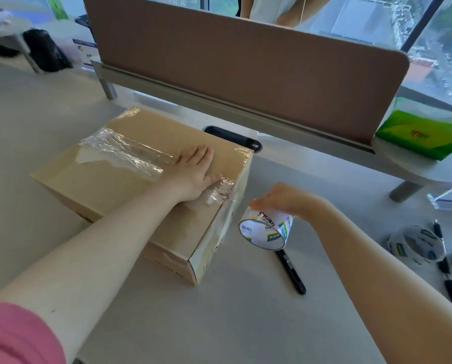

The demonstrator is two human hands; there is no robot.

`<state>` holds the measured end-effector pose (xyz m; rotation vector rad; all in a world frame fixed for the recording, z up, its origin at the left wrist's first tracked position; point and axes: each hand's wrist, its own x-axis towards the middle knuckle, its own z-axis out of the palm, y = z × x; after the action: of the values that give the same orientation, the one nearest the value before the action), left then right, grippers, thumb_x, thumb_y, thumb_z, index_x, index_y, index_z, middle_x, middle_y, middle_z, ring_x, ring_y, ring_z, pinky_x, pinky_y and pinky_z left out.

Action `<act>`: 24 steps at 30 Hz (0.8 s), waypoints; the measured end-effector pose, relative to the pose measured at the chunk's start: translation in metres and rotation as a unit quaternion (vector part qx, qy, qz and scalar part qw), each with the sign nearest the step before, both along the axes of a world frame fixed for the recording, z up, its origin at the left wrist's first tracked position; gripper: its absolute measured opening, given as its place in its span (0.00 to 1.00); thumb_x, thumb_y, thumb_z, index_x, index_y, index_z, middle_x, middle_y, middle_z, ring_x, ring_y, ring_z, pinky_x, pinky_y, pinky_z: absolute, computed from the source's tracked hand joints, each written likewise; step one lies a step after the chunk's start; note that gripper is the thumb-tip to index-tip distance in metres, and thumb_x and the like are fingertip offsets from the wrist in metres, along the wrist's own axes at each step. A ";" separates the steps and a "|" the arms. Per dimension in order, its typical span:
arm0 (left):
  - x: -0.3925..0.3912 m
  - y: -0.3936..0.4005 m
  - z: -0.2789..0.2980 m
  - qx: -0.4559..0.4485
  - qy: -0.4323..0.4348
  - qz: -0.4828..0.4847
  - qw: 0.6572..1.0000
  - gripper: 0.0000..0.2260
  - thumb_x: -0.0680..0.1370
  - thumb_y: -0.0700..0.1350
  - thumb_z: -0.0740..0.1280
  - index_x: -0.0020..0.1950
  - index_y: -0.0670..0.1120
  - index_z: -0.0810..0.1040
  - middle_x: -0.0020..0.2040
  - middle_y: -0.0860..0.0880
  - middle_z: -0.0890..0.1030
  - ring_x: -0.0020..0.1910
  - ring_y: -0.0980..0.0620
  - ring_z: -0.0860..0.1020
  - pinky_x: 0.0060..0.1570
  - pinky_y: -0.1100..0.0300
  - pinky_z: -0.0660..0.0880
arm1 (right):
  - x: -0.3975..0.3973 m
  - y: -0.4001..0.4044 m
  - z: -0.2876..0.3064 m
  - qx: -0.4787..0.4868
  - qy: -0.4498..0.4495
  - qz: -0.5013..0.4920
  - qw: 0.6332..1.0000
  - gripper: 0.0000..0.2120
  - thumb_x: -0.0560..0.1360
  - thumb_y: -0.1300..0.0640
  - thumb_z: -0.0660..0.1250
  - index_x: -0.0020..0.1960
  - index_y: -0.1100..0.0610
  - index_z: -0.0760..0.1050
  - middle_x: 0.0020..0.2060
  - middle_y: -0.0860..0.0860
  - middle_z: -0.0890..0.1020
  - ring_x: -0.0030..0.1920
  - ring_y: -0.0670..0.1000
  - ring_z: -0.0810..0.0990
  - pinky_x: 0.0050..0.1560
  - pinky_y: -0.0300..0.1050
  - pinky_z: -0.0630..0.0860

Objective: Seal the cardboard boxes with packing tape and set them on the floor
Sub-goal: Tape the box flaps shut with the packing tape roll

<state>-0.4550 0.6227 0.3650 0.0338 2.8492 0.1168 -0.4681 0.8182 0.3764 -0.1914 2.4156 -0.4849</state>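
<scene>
Box: The cardboard box (pixel 130 185) sat on the pale desk (pixel 219 311) toward its left edge, flaps down, with a wrinkled strip of clear tape (pixel 125 151) along the top seam and down the right end face.
Left hand: Your left hand (pixel 193 174) lay flat on the box top near its right end, fingers straight and slightly spread, pressing the tape onto the cardboard.
Right hand: Your right hand (pixel 280 198) hovered above the desk just off the box's right end, fingers curled round the tape roll (pixel 266 229), whose clear tape ran taut to the box's upper right edge.
Cutter: A black utility knife (pixel 290 271) rested on the desk directly under the roll, just beside the box's near right corner.
Right edge of desk: Another tape roll (pixel 413 244) lay there with small dark items that were too blurred to name.
Far side: A brown divider panel (pixel 245 61) ran along the desk's far edge, a black cable port (pixel 232 137) sat behind the box, and a green tissue pack (pixel 421 135) lay at the far right corner.
Background: A person (pixel 269 9) stood beyond the divider, only the torso in view.
</scene>
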 end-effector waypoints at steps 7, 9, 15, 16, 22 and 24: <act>0.002 0.021 -0.004 0.048 0.012 -0.003 0.999 0.27 0.82 0.54 0.44 0.77 0.43 0.41 0.78 0.46 0.40 0.77 0.50 0.40 0.74 0.54 0.39 | -0.002 0.003 -0.014 -0.035 -0.049 -0.032 0.998 0.20 0.75 0.42 0.62 0.51 0.59 0.78 0.43 0.53 0.74 0.43 0.52 0.73 0.46 0.41 0.71; 0.005 0.022 -0.008 0.027 0.014 -0.015 0.999 0.29 0.81 0.56 0.43 0.77 0.43 0.39 0.78 0.46 0.39 0.77 0.50 0.39 0.74 0.53 0.39 | -0.002 0.006 -0.016 -0.059 -0.059 -0.048 0.995 0.16 0.75 0.44 0.62 0.40 0.56 0.76 0.37 0.51 0.74 0.38 0.50 0.72 0.41 0.40 0.70; 0.005 0.025 -0.007 -0.005 0.019 -0.011 1.000 0.30 0.81 0.58 0.43 0.77 0.43 0.38 0.78 0.47 0.40 0.77 0.48 0.41 0.74 0.46 0.40 | 0.001 0.016 -0.016 -0.156 -0.073 -0.122 0.978 0.12 0.76 0.52 0.63 0.36 0.57 0.73 0.35 0.52 0.75 0.36 0.50 0.73 0.40 0.40 0.70; 0.007 0.027 -0.006 -0.023 0.032 -0.005 0.999 0.30 0.81 0.58 0.43 0.77 0.44 0.41 0.78 0.47 0.42 0.77 0.47 0.43 0.74 0.45 0.43 | 0.002 0.017 -0.015 -0.176 -0.072 -0.134 0.973 0.11 0.74 0.54 0.65 0.36 0.58 0.72 0.35 0.54 0.75 0.36 0.52 0.73 0.41 0.41 0.70; 0.019 0.036 0.005 0.050 0.131 0.085 0.986 0.23 0.79 0.57 0.55 0.67 0.42 0.68 0.67 0.43 0.69 0.66 0.43 0.65 0.62 0.51 0.65 | 0.006 0.016 -0.014 -0.164 -0.022 -0.117 0.979 0.16 0.70 0.51 0.68 0.30 0.57 0.66 0.29 0.53 0.70 0.35 0.53 0.68 0.41 0.43 0.63; 0.027 0.041 0.012 0.157 0.126 0.133 0.971 0.21 0.79 0.54 0.59 0.67 0.42 0.69 0.66 0.42 0.71 0.67 0.43 0.66 0.64 0.52 0.65 | 0.005 0.017 -0.017 -0.176 -0.009 -0.112 0.978 0.16 0.73 0.54 0.67 0.30 0.57 0.67 0.30 0.54 0.71 0.36 0.54 0.69 0.42 0.43 0.64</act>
<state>-0.4279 0.6633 0.3770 -0.2871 3.0412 0.6625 -0.4632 0.8356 0.3596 -0.0639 2.3279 -1.0138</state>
